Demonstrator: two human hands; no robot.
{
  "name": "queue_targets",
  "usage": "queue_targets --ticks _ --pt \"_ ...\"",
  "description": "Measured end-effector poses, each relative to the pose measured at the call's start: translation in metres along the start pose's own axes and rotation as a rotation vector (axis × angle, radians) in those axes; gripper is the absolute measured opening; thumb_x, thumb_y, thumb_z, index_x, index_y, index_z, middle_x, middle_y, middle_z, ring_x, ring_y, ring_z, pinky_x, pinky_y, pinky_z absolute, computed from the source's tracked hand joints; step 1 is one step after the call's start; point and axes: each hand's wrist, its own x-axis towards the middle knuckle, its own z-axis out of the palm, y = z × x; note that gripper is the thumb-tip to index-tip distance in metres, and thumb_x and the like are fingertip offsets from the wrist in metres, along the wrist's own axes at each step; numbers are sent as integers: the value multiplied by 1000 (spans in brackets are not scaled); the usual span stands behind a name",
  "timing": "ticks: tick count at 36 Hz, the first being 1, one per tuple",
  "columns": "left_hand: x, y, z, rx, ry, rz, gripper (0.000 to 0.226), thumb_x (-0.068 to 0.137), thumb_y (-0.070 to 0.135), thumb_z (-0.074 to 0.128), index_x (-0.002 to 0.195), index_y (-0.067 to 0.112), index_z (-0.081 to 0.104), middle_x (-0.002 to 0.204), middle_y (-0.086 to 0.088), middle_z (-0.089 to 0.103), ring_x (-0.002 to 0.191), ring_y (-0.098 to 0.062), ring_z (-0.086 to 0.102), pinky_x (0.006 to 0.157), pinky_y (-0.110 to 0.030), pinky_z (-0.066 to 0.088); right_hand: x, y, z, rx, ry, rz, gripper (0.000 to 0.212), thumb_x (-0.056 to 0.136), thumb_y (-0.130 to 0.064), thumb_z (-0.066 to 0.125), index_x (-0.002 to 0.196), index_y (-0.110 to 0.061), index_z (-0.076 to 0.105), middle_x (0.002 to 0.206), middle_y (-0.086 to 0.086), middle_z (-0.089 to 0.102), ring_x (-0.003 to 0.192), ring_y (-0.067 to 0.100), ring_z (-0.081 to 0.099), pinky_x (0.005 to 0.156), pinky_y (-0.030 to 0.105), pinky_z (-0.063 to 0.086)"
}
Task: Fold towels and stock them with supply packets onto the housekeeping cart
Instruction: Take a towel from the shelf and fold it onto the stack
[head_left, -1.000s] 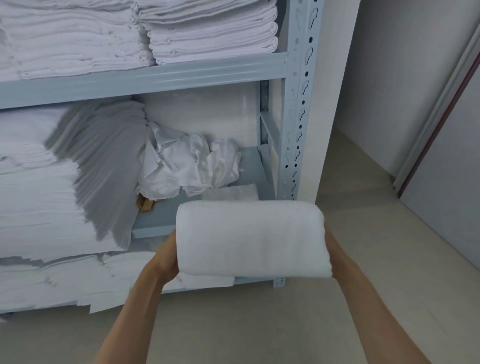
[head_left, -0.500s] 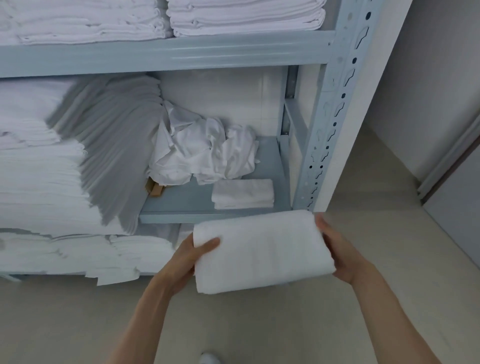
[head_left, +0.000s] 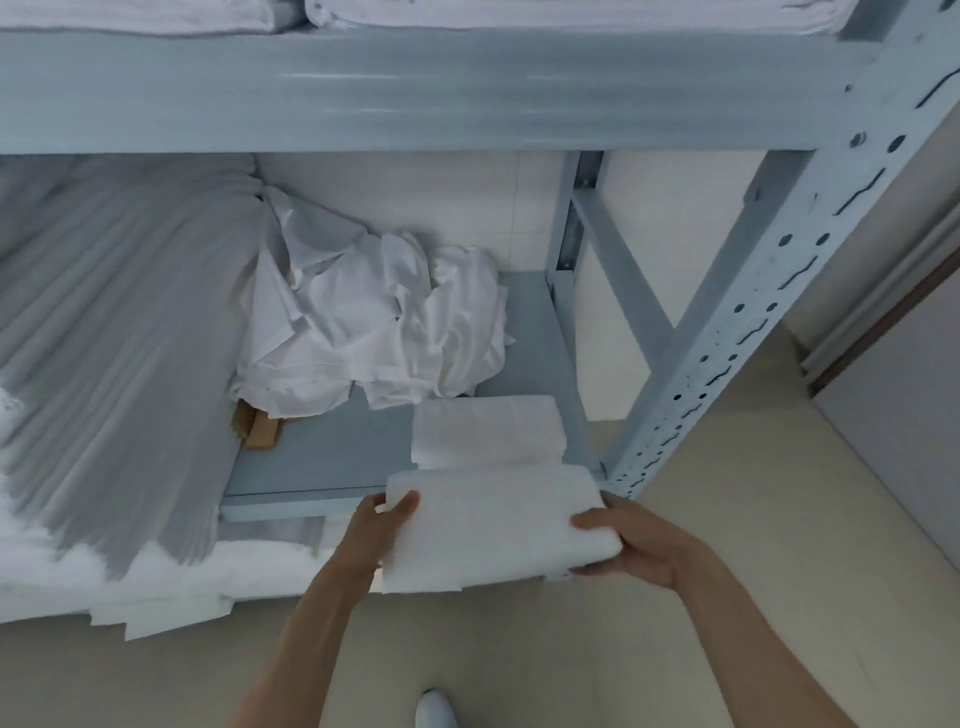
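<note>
1. Folded white towel (head_left: 493, 525) gripped at both ends: left hand (head_left: 382, 525) with thumb curled over the top, right hand (head_left: 631, 545) clamped round the other end.
2. Carried lower and closer to the grey metal shelf (head_left: 332, 441) than a second ago, now at its front edge, just before a smaller folded towel (head_left: 485, 428) near the front right corner.
3. Likely about to be stacked there; crumpled linen (head_left: 374, 322) behind, no cart visible.

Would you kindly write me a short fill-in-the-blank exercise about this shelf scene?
1. The folded towel is held by ____ hands.
2. A smaller folded towel lies on the ____ shelf.
3. Behind it sits a ____ heap of white cloth.
4. A brown object pokes out beneath that heap's ____ side.

Missing: both; blue-grey; crumpled; left
</note>
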Motion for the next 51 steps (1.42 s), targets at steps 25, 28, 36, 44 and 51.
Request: queue_targets --ticks 25,28,36,44,51 --pt "140 50 40 511 251 171 64 84 19 79 141 10 52 137 -17 54 120 -31 55 105 -43 44 140 -76 -17 -570 591 -361 70 93 -28 65 152 -13 31 151 10 35 137 28 37 114 44 33" --pt "138 56 46 740 339 369 54 87 18 75 137 12 57 141 -16 49 131 -34 42 109 -44 37 144 -85 -12 -869 665 -550 61 93 -24 60 148 -16 36 151 7 34 138 26 31 112 42 28" --pt "152 56 78 1190 101 622 52 102 37 51 152 29 39 165 0 19 151 -24 15 122 -43 16 175 -86 -1 -1470 498 -595 49 102 -38 39 150 -24 35 160 1 24 149 22 15 118 42 14" --pt "150 39 80 1297 -10 466 61 103 42 46 157 35 20 167 6 7 153 -18 5 123 -48 8 181 -75 -4 -1632 485 -502 51 101 -41 35 150 -25 31 154 0 30 145 21 21 117 52 11" --pt "136 96 80 629 181 371 42 96 19 65 136 11 56 132 -7 60 123 -24 55 100 -27 38 192 -147 46 -1411 439 -524 38 93 -26 51 129 -14 53 129 13 50 125 31 41 101 41 34"
